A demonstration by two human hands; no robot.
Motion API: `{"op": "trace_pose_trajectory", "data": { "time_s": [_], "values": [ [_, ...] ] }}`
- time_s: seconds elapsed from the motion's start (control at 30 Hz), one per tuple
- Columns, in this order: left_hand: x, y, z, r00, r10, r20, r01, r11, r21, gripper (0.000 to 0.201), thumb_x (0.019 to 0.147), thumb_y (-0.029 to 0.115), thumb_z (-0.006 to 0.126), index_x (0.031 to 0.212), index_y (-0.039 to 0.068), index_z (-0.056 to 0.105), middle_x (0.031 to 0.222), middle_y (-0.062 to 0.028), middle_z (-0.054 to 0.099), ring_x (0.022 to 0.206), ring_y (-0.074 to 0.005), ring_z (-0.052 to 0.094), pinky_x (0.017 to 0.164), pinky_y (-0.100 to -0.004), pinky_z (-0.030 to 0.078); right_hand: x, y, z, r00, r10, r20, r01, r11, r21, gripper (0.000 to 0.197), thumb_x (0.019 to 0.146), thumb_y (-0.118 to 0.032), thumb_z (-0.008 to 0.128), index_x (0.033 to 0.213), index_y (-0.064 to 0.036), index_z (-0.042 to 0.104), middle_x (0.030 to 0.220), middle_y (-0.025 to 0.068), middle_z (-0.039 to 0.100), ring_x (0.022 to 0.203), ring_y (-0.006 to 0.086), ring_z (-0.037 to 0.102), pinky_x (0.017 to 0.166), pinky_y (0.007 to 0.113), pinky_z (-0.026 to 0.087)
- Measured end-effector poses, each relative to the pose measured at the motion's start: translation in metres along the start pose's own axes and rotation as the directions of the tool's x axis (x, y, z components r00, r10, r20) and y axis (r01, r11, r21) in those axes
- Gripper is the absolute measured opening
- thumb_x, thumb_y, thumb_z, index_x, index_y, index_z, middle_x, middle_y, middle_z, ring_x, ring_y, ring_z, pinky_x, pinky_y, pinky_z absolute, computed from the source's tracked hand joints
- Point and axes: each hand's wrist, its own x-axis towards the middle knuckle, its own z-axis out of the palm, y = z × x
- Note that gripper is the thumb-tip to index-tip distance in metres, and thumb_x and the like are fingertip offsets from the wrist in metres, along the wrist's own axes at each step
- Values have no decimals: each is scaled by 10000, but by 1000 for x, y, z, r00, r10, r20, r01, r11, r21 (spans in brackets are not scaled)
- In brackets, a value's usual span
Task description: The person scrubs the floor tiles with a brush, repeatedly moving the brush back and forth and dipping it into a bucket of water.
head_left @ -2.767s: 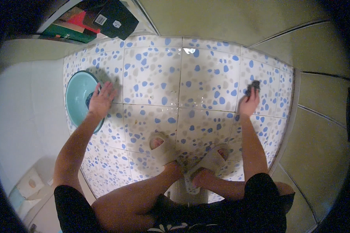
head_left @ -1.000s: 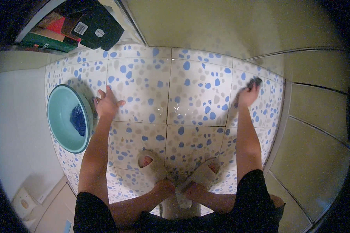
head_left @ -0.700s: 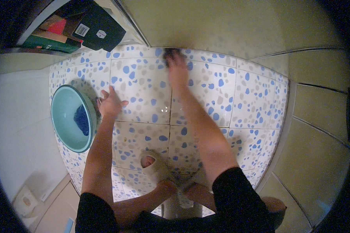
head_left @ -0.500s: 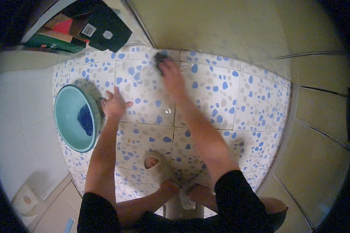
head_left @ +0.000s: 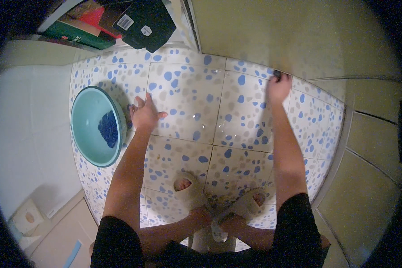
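Note:
I crouch over a wet floor of white tiles (head_left: pixel 187 89) with blue and grey spots. My left hand (head_left: pixel 144 114) presses flat on the tiles, fingers spread, just right of a teal basin (head_left: pixel 87 111). A dark blue cloth (head_left: pixel 107 128) lies inside the basin. My right hand (head_left: pixel 279 86) reaches far forward and is closed on a small dark scrubbing pad (head_left: pixel 277 73), held against the floor where it meets the pale wall (head_left: pixel 299 40). My feet in pale slippers (head_left: pixel 190 190) stand below.
A black bag (head_left: pixel 147 22) and stacked red and green items (head_left: pixel 82 33) sit at the top left. A white surface (head_left: pixel 27 134) runs along the left. Pale tiled wall panels (head_left: pixel 370 178) curve along the right.
My right hand with the pad has swept from the top middle of the floor back to the right, along the wall edge. My left hand has stayed planted beside the basin.

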Motion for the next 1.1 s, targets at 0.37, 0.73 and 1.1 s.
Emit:
{"op": "trace_pose_trajectory", "data": {
  "time_s": [0.37, 0.73, 1.1],
  "values": [
    [0, 23, -17, 992, -56, 114, 56, 998, -1, 1163, 675, 664, 765, 1584, 189, 216, 1597, -262, 241, 1397, -450, 398, 1215, -477, 195, -95, -185, 89, 781, -503, 370, 291, 817, 497, 417, 802, -20, 620, 1202, -124, 680, 1413, 131, 540, 1296, 352, 503, 1115, 443, 404],
    [-3, 8, -8, 997, -38, 61, 40, 999, -26, 1153, 680, 638, 783, 1582, 177, 231, 1595, -263, 247, 1391, -444, 411, 1212, -479, 199, -106, -78, 4, 943, -304, 133, 198, 837, 510, 461, 740, 54, 549, 1180, -40, 651, 1358, 207, 564, 1268, 394, 504, 1107, 456, 388],
    [-3, 10, -8, 997, -48, 66, 50, 998, -33, 1131, 707, 617, 782, 1582, 169, 222, 1586, -264, 266, 1404, -418, 401, 1208, -503, 206, -205, -42, -36, 956, -68, 287, -9, 966, 259, 515, 779, -10, 555, 1288, -60, 619, 1475, 180, 480, 1356, 383, 439, 1139, 463, 355]
  ]
}}
